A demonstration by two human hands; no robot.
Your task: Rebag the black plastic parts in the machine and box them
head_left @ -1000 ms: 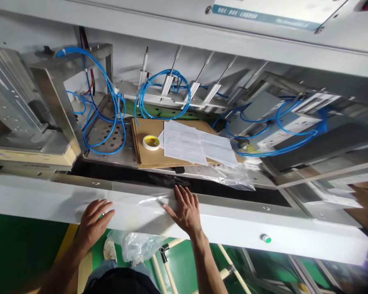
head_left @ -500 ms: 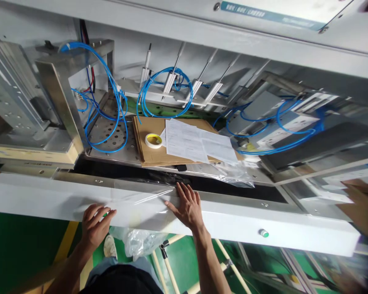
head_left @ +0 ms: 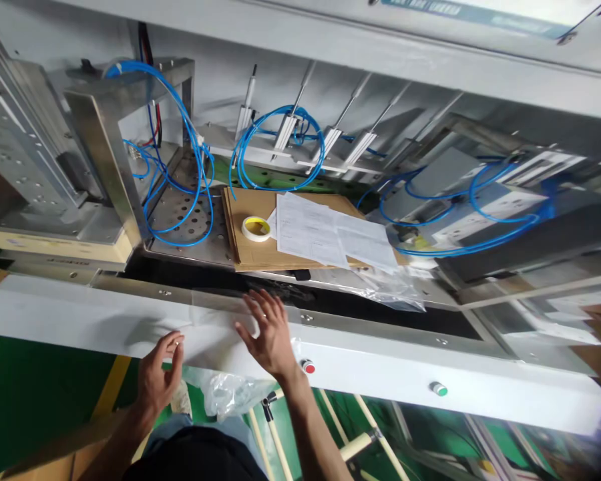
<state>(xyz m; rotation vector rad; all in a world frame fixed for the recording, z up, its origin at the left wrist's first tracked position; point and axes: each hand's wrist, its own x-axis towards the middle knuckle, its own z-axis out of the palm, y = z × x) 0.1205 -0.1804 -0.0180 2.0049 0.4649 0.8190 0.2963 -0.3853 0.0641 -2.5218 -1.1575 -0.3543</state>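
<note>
My right hand (head_left: 266, 331) lies flat with spread fingers on a clear plastic film (head_left: 215, 319) draped over the white front rail (head_left: 70, 317) of a machine. My left hand (head_left: 157, 374) is at the rail's lower edge, thumb and fingers curled round the film's left lower edge. A red button (head_left: 307, 367) shows on the rail just right of my right wrist. A green button (head_left: 437, 389) sits further right.
Behind the rail, a perforated metal deck (head_left: 180, 214) carries flat cardboard (head_left: 250, 227), a tape roll (head_left: 256, 228), printed papers (head_left: 325, 237) and a clear bag (head_left: 390, 290). Blue air hoses (head_left: 180, 147) loop above. A crumpled plastic bag (head_left: 225, 394) hangs below the rail.
My right hand slid left along the rail, uncovering the red button. My left hand dropped slightly and curled at the film's lower edge. The view shifted a little.
</note>
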